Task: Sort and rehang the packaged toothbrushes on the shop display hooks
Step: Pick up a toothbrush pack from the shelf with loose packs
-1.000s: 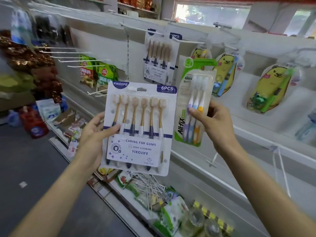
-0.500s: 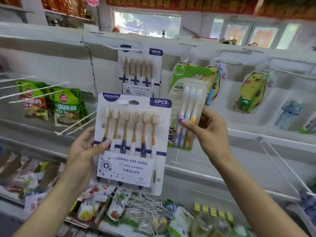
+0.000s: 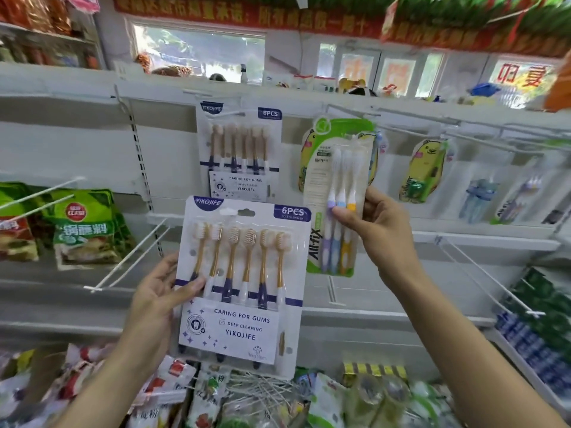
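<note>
Head view puts us before the white display wall [image 3: 160, 149] with its wire hooks [image 3: 129, 261]. Our left hand [image 3: 157, 301] grips the big six-brush pack [image 3: 244, 288] by its left edge, thumb across the front, holding it upright below an identical hanging pack [image 3: 239, 152]. Our right hand [image 3: 380, 233] pinches the smaller green three-brush pack [image 3: 336, 193], thumb on the brush handles, raised in front of a yellow cartoon pack [image 3: 428, 171] hanging further right on the wall.
</note>
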